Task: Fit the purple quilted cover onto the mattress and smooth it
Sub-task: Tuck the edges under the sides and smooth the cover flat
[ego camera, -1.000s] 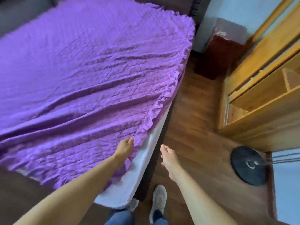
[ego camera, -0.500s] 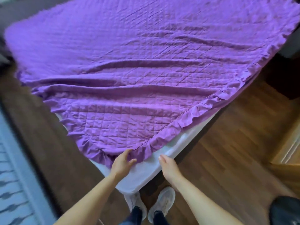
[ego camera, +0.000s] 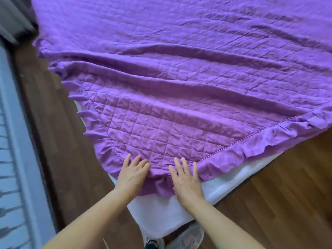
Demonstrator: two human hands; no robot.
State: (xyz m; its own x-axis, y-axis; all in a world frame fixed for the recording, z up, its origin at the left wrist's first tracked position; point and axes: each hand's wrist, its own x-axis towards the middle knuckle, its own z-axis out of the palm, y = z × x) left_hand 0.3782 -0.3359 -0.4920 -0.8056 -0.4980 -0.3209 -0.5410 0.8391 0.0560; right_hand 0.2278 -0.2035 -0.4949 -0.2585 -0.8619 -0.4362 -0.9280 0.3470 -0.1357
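The purple quilted cover [ego camera: 179, 87] with a ruffled edge lies spread over the white mattress [ego camera: 161, 216], with long wrinkles running across it. Its rounded near corner sits on the mattress corner, leaving a white strip bare along the front and right edge. My left hand [ego camera: 133, 175] lies flat, fingers straight, on the cover's corner ruffle. My right hand [ego camera: 186, 180] lies flat beside it on the same corner, fingers spread and straight. Both hands rest on top of the fabric and grip nothing.
Wooden floor [ego camera: 278, 203] surrounds the bed corner on both sides. A pale blue patterned rug [ego camera: 10, 159] runs along the left. My shoes [ego camera: 186, 238] stand just under the mattress corner. A dark piece of furniture [ego camera: 14, 20] is at the top left.
My view swung around to face the mattress corner. My left hand let go of the ruffle, and both hands moved up onto the cover's corner and now lie flat on it.
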